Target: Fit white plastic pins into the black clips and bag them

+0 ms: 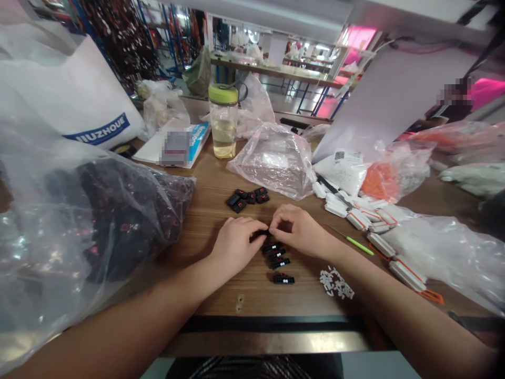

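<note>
“Connectors (pixel 251 197), black with red marks, lie heaped at 11 o'clock from our hands. How far along are we?”

“Partway, we judge. Four black blocks (pixel 281 262), in a rough line from 6 toward 5 o'clock, show white dots and look finished. The heaped ones show no white from here and seem left to do. One black piece (pixel 258 232) sits at the centre of our clock, apparently in progress.”

“How do we hold it?”

“Our left hand (pixel 236 242) clamps it between thumb and fingers. Our right hand (pixel 300 226) has thumb and forefinger together at its right end; whether anything is pinched there, we cannot tell.”

“And the count?”

“Four dotted, one in hand, about six in the heap, where overlap clouds the figure. White slips (pixel 336 284) at 4 o'clock are too many and too small to count. One green tool (pixel 360 246) lies at 3 o'clock. One clear bag (pixel 23 295) at 9 o'clock bulges with dark parts (pixel 130 210), beyond our counting.”
</note>
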`<action>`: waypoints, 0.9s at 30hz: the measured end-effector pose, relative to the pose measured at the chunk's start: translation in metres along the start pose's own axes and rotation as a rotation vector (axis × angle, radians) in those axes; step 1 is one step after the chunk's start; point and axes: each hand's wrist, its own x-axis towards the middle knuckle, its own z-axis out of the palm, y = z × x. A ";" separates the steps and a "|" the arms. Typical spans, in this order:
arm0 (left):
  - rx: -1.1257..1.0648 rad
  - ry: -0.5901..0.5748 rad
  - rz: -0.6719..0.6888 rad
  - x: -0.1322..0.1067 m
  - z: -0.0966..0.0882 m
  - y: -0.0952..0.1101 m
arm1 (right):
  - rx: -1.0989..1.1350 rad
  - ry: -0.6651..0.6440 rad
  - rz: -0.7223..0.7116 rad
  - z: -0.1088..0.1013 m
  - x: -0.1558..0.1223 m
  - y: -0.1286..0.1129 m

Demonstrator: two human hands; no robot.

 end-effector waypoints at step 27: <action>-0.010 0.001 -0.012 0.000 0.002 -0.002 | -0.248 -0.109 -0.123 -0.014 -0.007 -0.011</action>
